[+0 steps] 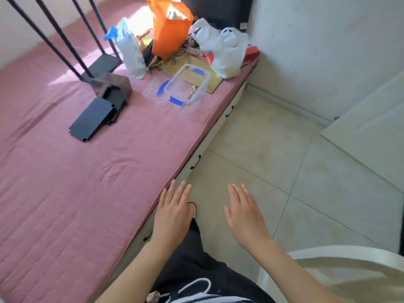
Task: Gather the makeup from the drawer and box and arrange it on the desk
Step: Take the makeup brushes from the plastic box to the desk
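Observation:
A clear plastic box (187, 85) with blue clips sits open on the pink-covered desk (65, 193), its clear lid (156, 88) lying beside it on the left. White drawers with black handles (195, 162) run along the desk's front under the pink cover. My left hand (173, 212) hovers flat over the desk's front edge, fingers spread, just above one black handle. To its right my right hand (243, 212) hangs open over the floor, holding nothing. I see no makeup plainly; the box's contents are too faint to tell.
At the back of the desk stand an orange bag (169, 27), white plastic bags (225, 49), a patterned white bag (131, 55) and tangled cords. Black flat parts (102, 110) lie mid-desk under black slanted rods (65, 38). A white chair (341, 274) is at lower right; tiled floor (284, 160) to the right.

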### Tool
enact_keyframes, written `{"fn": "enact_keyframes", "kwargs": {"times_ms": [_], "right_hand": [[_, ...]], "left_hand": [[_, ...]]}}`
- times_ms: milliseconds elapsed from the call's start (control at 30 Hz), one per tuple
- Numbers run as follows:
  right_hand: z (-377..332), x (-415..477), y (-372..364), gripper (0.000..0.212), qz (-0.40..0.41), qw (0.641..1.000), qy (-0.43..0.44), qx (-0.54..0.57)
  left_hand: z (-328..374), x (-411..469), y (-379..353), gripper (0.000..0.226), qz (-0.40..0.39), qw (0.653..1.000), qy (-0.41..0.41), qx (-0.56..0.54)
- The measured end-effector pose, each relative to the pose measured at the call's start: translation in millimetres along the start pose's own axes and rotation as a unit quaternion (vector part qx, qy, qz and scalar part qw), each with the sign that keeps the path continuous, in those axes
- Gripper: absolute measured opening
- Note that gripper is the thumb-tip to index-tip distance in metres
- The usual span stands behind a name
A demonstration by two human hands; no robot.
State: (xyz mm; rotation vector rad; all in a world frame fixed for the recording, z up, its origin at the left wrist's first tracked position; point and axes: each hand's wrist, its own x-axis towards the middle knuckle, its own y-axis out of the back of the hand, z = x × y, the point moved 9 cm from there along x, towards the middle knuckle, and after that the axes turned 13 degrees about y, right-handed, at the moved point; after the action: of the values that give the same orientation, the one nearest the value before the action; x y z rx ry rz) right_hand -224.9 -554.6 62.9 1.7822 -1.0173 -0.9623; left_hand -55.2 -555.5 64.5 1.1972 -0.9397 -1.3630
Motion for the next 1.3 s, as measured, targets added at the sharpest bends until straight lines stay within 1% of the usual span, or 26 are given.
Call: {"fn": "enact_keyframes", "kwargs": {"times_ms": [233, 367, 533, 633, 867, 967, 1100, 1200, 1300], "right_hand": [[69, 25, 40, 0.059, 0.058, 0.993, -0.1, 0.011], [108, 47, 59, 0.059, 0.071, 0.985, -0.157, 0.029], [154, 91, 82, 0.058, 0.081, 0.974, -0.206, 0.04], [176, 121, 98, 0.058, 0.095, 0.97, -0.219, 0.05], [237, 169, 136, 0.056, 0.108, 0.969, -0.22, 0.039], [266, 187, 149, 0.056, 0.104, 0.973, -0.204, 0.033], [306, 213, 165, 0.055, 0.074, 0.985, -0.156, 0.015], [334, 234, 178, 0.056, 0.04, 0.993, -0.107, -0.001], [353, 257, 191, 0.056, 0.003, 0.999, -0.04, -0.034]], "left_hand": [[63, 83, 3, 0.056, -0.018, 0.996, -0.084, 0.002], [97, 147, 9, 0.055, -0.037, 0.99, -0.133, 0.012], [137, 226, 18, 0.054, -0.038, 0.983, -0.181, 0.012], [157, 266, 22, 0.053, -0.038, 0.982, -0.185, 0.004], [201, 330, 19, 0.057, -0.053, 0.984, -0.17, -0.02], [222, 350, 12, 0.057, -0.057, 0.986, -0.155, -0.02], [247, 374, 5, 0.059, -0.046, 0.992, -0.112, -0.029], [263, 389, 4, 0.058, -0.041, 0.997, -0.054, -0.04], [279, 401, -2, 0.058, -0.041, 0.998, 0.0, -0.042]]}}
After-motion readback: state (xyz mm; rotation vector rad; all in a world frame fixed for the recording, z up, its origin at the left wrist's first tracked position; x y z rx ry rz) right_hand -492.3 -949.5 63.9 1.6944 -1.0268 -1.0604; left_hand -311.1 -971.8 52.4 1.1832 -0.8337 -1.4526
